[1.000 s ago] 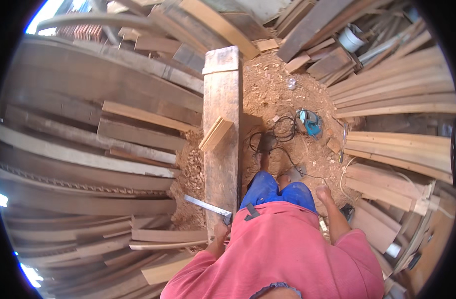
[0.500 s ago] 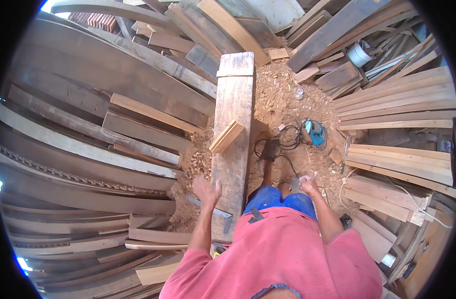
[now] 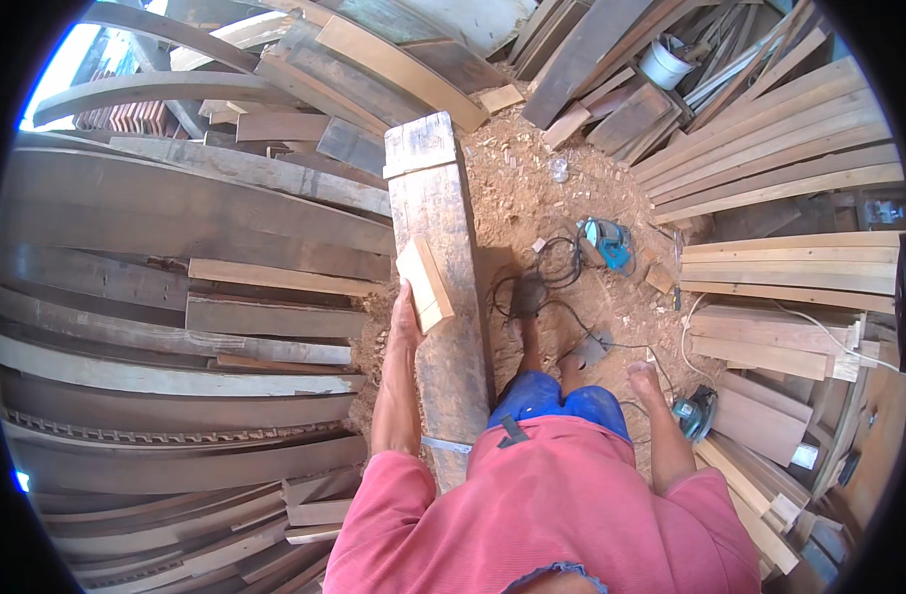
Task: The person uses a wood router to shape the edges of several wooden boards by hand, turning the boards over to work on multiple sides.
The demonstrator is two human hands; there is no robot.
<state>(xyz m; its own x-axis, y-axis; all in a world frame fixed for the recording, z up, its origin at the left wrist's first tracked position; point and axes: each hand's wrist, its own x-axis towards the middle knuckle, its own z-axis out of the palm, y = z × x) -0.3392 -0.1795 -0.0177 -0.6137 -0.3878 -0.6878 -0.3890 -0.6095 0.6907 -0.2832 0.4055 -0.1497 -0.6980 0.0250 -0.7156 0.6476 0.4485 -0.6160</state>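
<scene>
A short, pale wooden block (image 3: 428, 284) lies slantwise on a long, worn plank bench (image 3: 453, 366). My left hand (image 3: 404, 319) is at its left edge with the fingers curled against it; part of those fingers is hidden by the wood. My right hand (image 3: 644, 376) hangs over the ground to the right of my knees, its fingers drawn together. A small whitish tip shows at those fingers, too small to name. A metal square (image 3: 445, 445) lies across the bench close to my body, partly hidden by my shirt.
A teal power tool (image 3: 608, 244) with a black cable (image 3: 557, 282) lies on the shavings-covered ground. Another power tool (image 3: 694, 414) stands right of my right forearm. Stacked boards (image 3: 225, 243) line the left, and more timber (image 3: 784, 267) the right. A white bucket (image 3: 666, 64) stands far right.
My left hand has reached forward from beside the bench to the wooden block, which is now turned to slant the other way. My right hand stays closed. The whole view has shifted.
</scene>
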